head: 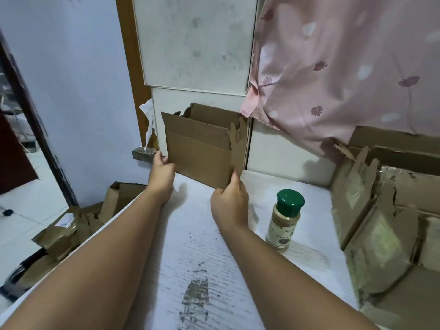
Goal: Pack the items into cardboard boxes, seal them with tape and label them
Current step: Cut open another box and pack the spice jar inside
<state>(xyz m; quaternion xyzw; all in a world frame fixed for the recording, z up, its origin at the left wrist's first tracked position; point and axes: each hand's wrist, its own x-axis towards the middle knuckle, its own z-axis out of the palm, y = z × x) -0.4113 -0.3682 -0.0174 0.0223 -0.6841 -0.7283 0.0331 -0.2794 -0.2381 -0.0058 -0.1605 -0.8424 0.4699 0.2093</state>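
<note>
A small brown cardboard box (202, 148) stands at the far end of the white table (195, 246), its top flaps up and open. My left hand (162, 172) grips its lower left edge. My right hand (229, 201) pinches its lower right corner between thumb and fingers. A spice jar (285, 217) with a green cap and pale powder stands upright on the table, to the right of my right hand and apart from it. The inside of the box is hidden.
Worn, tape-covered cardboard boxes (390, 222) crowd the table's right side. More flattened cardboard (78, 225) lies on the floor at the left. A white cabinet (197, 67) and a pink curtain (345, 67) stand behind the box.
</note>
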